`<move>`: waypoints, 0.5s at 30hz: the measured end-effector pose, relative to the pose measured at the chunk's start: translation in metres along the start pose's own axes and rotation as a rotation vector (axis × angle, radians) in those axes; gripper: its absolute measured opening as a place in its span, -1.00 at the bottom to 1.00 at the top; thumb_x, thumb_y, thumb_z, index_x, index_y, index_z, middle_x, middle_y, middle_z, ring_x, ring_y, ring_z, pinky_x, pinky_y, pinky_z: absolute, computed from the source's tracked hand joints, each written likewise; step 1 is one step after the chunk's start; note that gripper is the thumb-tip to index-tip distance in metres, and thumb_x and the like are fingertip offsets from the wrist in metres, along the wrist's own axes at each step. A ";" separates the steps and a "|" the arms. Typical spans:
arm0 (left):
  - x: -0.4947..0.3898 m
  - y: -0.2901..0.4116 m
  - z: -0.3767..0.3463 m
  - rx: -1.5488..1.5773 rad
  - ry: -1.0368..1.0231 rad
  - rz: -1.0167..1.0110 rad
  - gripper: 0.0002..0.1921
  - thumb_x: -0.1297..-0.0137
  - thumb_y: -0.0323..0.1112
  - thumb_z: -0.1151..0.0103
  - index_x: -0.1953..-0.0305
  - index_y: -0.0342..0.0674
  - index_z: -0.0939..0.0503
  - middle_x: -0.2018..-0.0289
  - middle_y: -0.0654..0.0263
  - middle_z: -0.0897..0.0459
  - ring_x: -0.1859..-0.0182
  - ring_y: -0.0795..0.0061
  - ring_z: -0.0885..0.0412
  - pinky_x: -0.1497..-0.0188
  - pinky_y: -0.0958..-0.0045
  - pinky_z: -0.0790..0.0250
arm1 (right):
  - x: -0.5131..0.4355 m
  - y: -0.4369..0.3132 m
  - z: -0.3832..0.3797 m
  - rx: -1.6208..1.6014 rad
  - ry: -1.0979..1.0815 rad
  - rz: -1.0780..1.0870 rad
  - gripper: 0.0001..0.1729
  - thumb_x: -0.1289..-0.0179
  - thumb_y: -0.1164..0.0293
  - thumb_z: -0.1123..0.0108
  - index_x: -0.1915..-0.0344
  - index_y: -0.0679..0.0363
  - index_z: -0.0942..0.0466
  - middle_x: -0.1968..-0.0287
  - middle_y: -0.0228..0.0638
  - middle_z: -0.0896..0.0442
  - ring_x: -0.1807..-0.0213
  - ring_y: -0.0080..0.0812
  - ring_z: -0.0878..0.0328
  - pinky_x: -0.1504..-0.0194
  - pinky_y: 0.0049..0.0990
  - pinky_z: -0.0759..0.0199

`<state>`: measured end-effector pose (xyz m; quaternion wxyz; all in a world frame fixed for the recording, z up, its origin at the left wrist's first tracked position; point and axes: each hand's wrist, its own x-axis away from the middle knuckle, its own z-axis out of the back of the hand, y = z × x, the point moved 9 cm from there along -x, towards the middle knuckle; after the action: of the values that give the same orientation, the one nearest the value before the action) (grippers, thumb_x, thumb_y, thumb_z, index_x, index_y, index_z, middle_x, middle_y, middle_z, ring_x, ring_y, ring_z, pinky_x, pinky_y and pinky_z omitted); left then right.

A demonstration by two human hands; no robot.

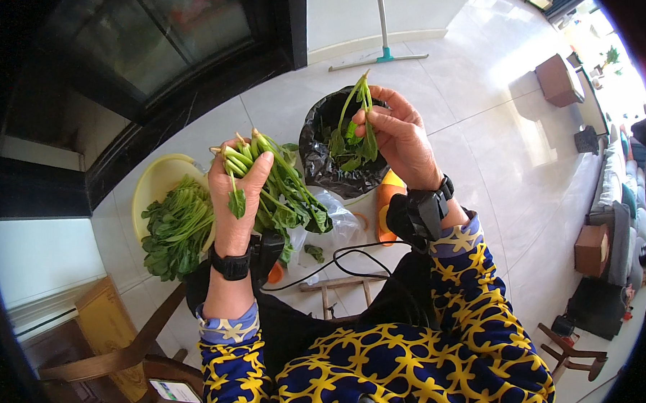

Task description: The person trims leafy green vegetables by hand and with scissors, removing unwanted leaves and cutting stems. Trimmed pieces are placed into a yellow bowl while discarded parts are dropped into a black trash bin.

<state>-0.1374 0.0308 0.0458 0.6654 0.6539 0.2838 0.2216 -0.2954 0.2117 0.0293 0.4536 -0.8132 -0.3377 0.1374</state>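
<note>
My left hand (pixel 241 189) grips a bunch of leafy greens (pixel 279 195), its pale root ends up and its leaves hanging to the right. A small sprig of the same greens (pixel 366 105) is pinched in my right hand (pixel 401 125), root end up, over a bin lined with a black plastic bag (pixel 321 172). Loose leaves lie inside that bin. Left of my left hand, a pale yellow basin (pixel 141 179) holds a heap of greens (pixel 178 229). A clear plastic bag (pixel 337 217) lies below the bin, with a loose leaf (pixel 314 253) near it.
An orange and yellow object (pixel 390 198) is beside the bin, partly behind my right wrist. A black cable (pixel 352 249) loops across my lap. A floor squeegee (pixel 386 55) stands by the wall. A wooden chair (pixel 108 365) is at lower left; cardboard boxes (pixel 558 80) are at right.
</note>
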 end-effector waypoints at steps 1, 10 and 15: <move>0.000 0.001 0.000 -0.003 -0.004 0.001 -0.74 -0.13 -0.34 -0.30 0.20 -0.28 -0.50 0.37 0.46 -0.50 0.34 0.70 -0.41 0.24 0.60 -0.31 | 0.001 0.001 -0.001 -0.006 -0.010 -0.009 -0.61 -0.27 0.57 -0.03 -0.11 0.30 -0.31 0.28 -0.25 -0.63 0.29 -0.48 -0.59 0.16 -0.56 -0.48; 0.002 0.000 -0.002 0.046 -0.017 0.027 -0.71 -0.14 -0.33 -0.28 0.16 -0.28 -0.48 0.31 0.44 -0.50 0.27 0.68 -0.41 0.16 0.59 -0.29 | 0.004 0.003 -0.012 0.041 -0.056 -0.024 -0.58 -0.26 0.50 -0.08 -0.12 0.30 -0.32 0.30 -0.29 -0.64 0.29 -0.47 -0.55 0.14 -0.55 -0.42; 0.002 -0.007 0.002 0.108 0.010 0.092 -0.67 -0.13 -0.33 -0.30 0.11 -0.29 -0.46 0.27 0.41 -0.51 0.22 0.64 -0.44 0.11 0.56 -0.31 | 0.008 0.007 -0.017 0.107 -0.041 -0.068 -0.57 -0.24 0.56 -0.05 -0.12 0.39 -0.29 0.27 -0.19 -0.65 0.23 -0.47 -0.58 0.13 -0.53 -0.46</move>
<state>-0.1355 0.0307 0.0385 0.6167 0.7002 0.2683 0.2395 -0.2774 0.2036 0.0336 0.4940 -0.7729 -0.3663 0.1564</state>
